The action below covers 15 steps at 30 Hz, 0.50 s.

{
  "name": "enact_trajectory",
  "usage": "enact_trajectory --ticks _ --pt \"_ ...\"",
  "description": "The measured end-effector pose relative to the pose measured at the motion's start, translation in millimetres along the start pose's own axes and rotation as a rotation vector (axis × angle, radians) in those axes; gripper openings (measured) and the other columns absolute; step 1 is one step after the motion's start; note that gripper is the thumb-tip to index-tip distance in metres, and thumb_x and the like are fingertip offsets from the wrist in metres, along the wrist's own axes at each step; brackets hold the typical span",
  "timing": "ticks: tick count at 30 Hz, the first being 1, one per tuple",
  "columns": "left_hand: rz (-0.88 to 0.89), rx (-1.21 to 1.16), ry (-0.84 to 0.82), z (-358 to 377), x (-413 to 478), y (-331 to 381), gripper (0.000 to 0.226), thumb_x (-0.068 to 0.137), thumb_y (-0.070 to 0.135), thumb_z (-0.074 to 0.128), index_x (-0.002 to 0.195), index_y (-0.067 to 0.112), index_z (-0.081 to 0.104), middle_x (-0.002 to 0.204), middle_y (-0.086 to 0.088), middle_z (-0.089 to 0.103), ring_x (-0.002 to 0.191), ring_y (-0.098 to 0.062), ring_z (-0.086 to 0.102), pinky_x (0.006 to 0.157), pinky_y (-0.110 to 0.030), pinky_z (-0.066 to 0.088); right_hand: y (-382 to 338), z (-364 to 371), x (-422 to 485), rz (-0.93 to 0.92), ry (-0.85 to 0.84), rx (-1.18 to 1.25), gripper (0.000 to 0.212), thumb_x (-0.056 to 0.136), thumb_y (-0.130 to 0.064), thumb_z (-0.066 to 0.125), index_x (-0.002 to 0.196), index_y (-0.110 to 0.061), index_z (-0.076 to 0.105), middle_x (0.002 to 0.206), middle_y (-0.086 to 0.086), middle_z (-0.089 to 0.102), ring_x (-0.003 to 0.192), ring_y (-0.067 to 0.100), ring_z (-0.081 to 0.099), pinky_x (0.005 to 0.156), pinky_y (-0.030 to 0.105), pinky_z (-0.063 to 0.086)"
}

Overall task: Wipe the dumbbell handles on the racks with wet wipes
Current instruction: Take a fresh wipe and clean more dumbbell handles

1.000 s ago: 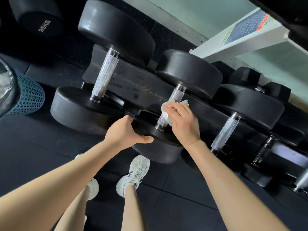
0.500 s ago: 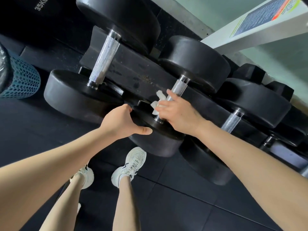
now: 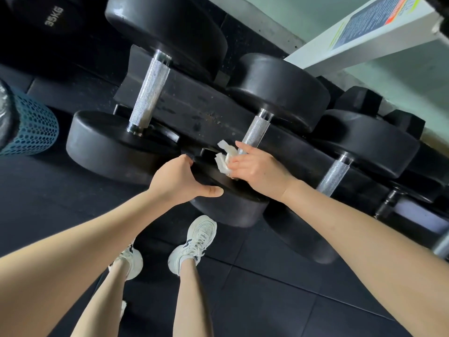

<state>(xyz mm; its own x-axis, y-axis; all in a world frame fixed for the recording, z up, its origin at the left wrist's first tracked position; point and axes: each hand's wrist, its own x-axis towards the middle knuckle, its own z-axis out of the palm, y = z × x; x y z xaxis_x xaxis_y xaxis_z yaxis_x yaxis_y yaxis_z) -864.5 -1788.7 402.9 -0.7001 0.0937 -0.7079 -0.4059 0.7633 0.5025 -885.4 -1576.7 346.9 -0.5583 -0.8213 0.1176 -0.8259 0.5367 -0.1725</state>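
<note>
The right hand (image 3: 257, 171) is closed around a crumpled white wet wipe (image 3: 224, 158), pressing it against the lower end of the knurled steel handle (image 3: 256, 131) of the middle black rubber dumbbell. Loose folds of the wet wipe stick out to the left of the fingers (image 3: 239, 164). Whether the cloth wraps fully round the bar cannot be told, since the hand covers that part. The upper length of the handle is bare and runs up to the far head (image 3: 279, 91). In my assessment the wiping is at the bottom of its stroke, hard against the near head (image 3: 230, 210). The left hand (image 3: 179, 181) grips the rim of that near head, fingers curled over its top edge and thumb laid along its side. This is most likely to steady the dumbbell, or to turn it so the underside of the bar comes round to the cloth. Both hands are therefore on the same dumbbell, just beside one another but not touching. It rests across the scuffed black steel rack beam (image 3: 194, 105). A larger dumbbell's handle (image 3: 149, 93) lies to the left and a smaller one's handle (image 3: 334, 172) to the right, with no hand on either. Below are white laced trainers (image 3: 194, 242) on dark rubber floor tiles (image 3: 267, 300). A blue perforated cylinder (image 3: 31, 127) stands at the left edge.
</note>
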Motion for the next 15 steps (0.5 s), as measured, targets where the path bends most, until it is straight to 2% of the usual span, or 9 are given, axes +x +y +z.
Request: enact_trajectory --ticks 1,3,6,8,10,11,14,15 --pt "-0.010 0.002 -0.004 0.0 0.3 -0.3 0.077 0.059 0.048 0.084 0.120 0.011 0.054 0.098 0.010 0.051 0.109 -0.019 0.056 0.076 -0.024 0.036 -2.8 -4.3 -0.2 0.092 0.025 0.093 0.025 0.083 0.008 0.050 0.079 -0.005 0.071 0.078 0.005 0.069 0.075 0.025 0.067 0.102 0.040 0.044" --pt "-0.028 0.008 -0.008 1.2 2.7 -2.9 0.083 0.056 0.052 0.084 0.120 0.009 0.053 0.104 0.006 0.058 0.107 -0.019 0.057 0.077 -0.025 0.039 -15.0 -22.4 -6.3 0.386 0.102 0.279 0.019 0.081 0.004 0.059 0.083 -0.007 0.074 0.082 0.006 0.072 0.081 0.024 0.067 0.088 0.028 0.048" --pt "-0.044 0.004 -0.014 3.1 4.6 -6.5 0.093 0.052 0.057 0.083 0.124 0.007 0.052 0.115 0.000 0.062 0.108 -0.020 0.057 0.081 -0.027 0.044 -37.5 -58.4 -16.2 1.060 0.246 0.543 0.017 0.082 -0.001 0.063 0.084 -0.013 0.075 0.080 -0.006 0.070 0.074 -0.001 0.060 0.069 0.010 0.041" --pt "-0.041 -0.002 -0.016 2.8 3.9 -6.5 0.096 0.053 0.057 0.083 0.127 0.006 0.050 0.118 -0.001 0.061 0.110 -0.020 0.056 0.086 -0.029 0.045 -43.4 -60.6 -14.1 1.427 0.313 0.652 0.020 0.082 -0.007 0.064 0.081 -0.025 0.072 0.077 -0.014 0.069 0.070 -0.004 0.060 0.071 0.015 0.045" --pt "-0.039 -0.004 -0.016 2.0 3.0 -5.9 0.097 0.054 0.056 0.083 0.129 0.005 0.049 0.120 -0.002 0.059 0.112 -0.021 0.055 0.088 -0.030 0.045 -48.0 -48.8 -3.1 1.616 0.344 0.869 0.019 0.082 -0.012 0.064 0.074 -0.027 0.071 0.068 -0.009 0.070 0.068 0.003 0.062 0.074 0.027 0.052" --pt "-0.038 -0.003 -0.017 1.6 2.4 -5.7 0.096 0.054 0.056 0.083 0.128 0.005 0.049 0.119 -0.002 0.060 0.111 -0.021 0.056 0.088 -0.031 0.046 -51.8 -41.8 6.5 1.676 0.361 0.990 0.016 0.082 -0.014 0.064 0.069 -0.019 0.069 0.065 -0.009 0.068 0.066 0.005 0.060 0.074 0.029 0.052" --pt "-0.034 -0.007 -0.017 2.0 3.1 -6.3 0.088 0.052 0.056 0.083 0.120 0.008 0.054 0.111 0.001 0.062 0.103 -0.019 0.058 0.084 -0.031 0.047 -59.9 -24.9 30.9 1.863 0.478 1.129 0.018 0.083 -0.022 0.061 0.073 -0.007 0.063 0.067 -0.007 0.055 0.062 0.007 0.047 0.065 0.022 0.044" --pt "-0.032 -0.012 -0.013 1.7 2.4 -6.1 0.084 0.053 0.055 0.084 0.117 0.009 0.055 0.107 0.003 0.062 0.099 -0.017 0.058 0.082 -0.030 0.047 -59.7 -23.2 36.4 1.929 0.538 1.138 0.017 0.083 -0.024 0.060 0.078 -0.007 0.062 0.069 -0.004 0.055 0.060 0.009 0.046 0.061 0.019 0.043"
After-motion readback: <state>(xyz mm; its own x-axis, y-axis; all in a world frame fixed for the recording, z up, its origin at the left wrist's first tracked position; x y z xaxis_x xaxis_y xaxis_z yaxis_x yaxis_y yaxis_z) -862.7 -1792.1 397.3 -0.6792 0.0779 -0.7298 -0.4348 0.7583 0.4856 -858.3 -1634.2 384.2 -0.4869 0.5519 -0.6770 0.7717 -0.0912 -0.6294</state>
